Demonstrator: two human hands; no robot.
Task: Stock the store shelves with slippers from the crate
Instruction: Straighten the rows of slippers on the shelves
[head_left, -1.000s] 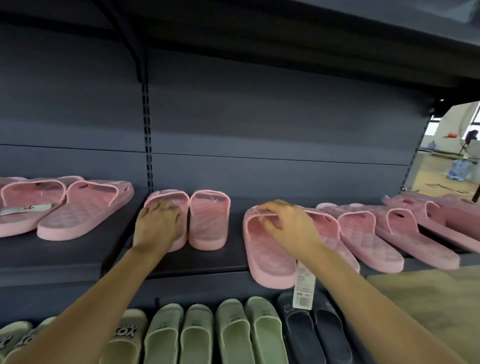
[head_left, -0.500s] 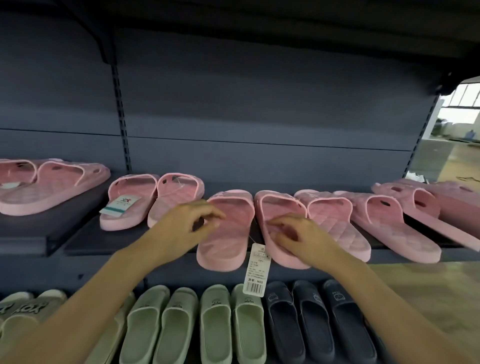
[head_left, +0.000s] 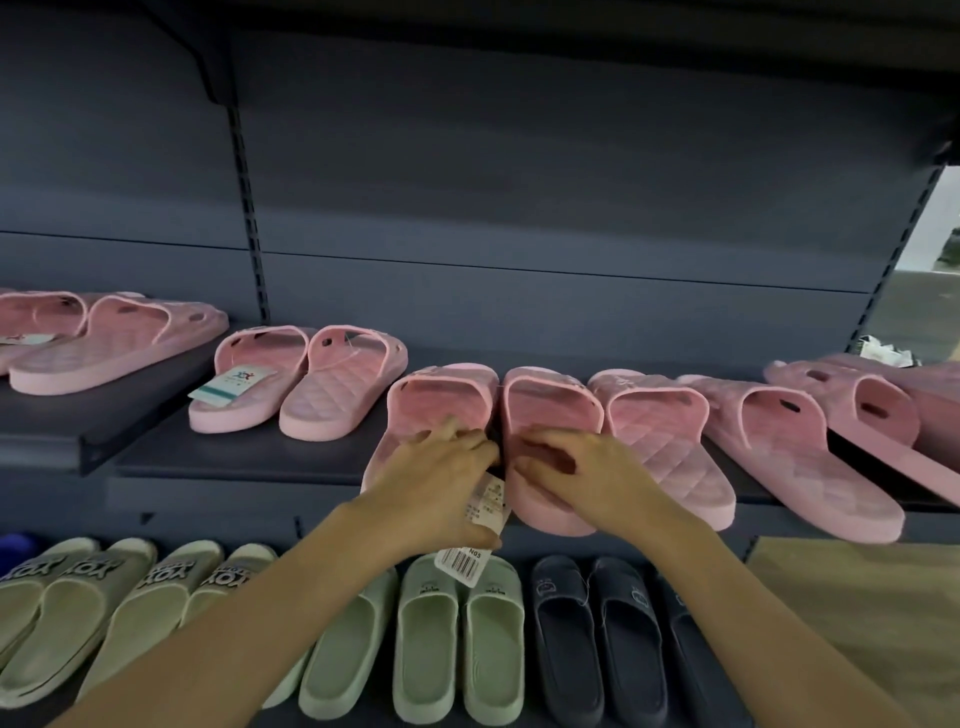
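Dark shelf (head_left: 234, 457), frame centre: left hand (head_left: 441, 488) grips left pink slipper (head_left: 441, 400) and tag (head_left: 462, 561); right hand (head_left: 582, 478) grips right pink slipper (head_left: 550, 405).

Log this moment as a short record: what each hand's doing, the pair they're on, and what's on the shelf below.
left hand: holds heel of left pink slipper, thumb over price tag
right hand: fingers curled on right pink slipper
pair: side by side on upper shelf, heels toward the person
below: green slippers, dark slippers
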